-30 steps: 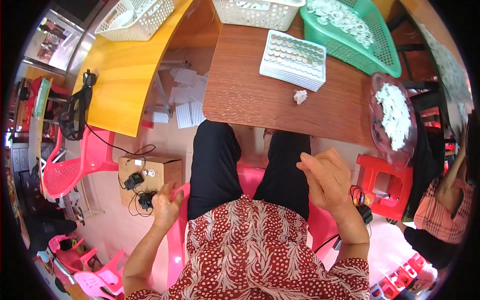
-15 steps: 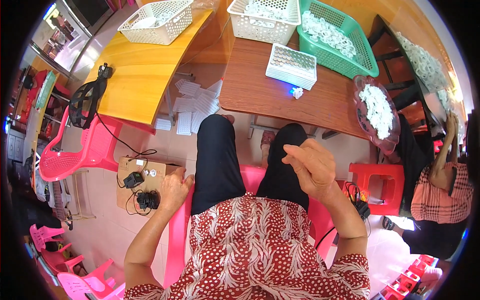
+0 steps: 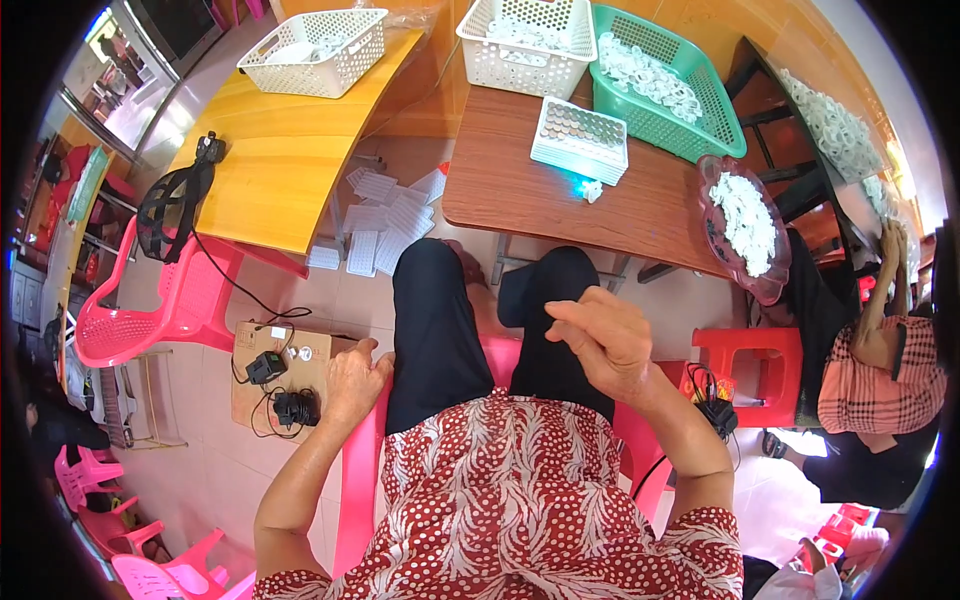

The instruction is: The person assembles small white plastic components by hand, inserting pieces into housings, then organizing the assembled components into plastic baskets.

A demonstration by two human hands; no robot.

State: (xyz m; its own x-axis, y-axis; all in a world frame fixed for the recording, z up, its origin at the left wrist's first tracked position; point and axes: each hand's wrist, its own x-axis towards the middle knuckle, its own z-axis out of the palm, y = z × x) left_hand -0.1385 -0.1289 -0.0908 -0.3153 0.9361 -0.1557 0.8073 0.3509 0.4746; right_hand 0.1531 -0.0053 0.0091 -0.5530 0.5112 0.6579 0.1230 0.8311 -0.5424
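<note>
On the brown table (image 3: 500, 180), a stack of white trays (image 3: 572, 164) bearing round discs stands just behind a small white piece (image 3: 593, 191), which shows a blue glow. Behind the stack are a white basket (image 3: 520, 72) and a green basket (image 3: 650, 124); a dark-red dish (image 3: 766, 288) of white pieces sits at the table's right end. The table's front edge lies between the right hand (image 3: 605, 340) and the small piece.

Right fingers: curled, forefinger near thumb; whether the tips meet or grip anything cannot be determined. Left hand (image 3: 352, 382): fingers loosely bent, thumb apart, near a cardboard box (image 3: 318, 350) carrying black devices (image 3: 296, 407).

Left: yellow table (image 3: 270, 150); pale sheets (image 3: 400, 225) on the floor. Right: another person (image 3: 885, 370) in a checked garment.
</note>
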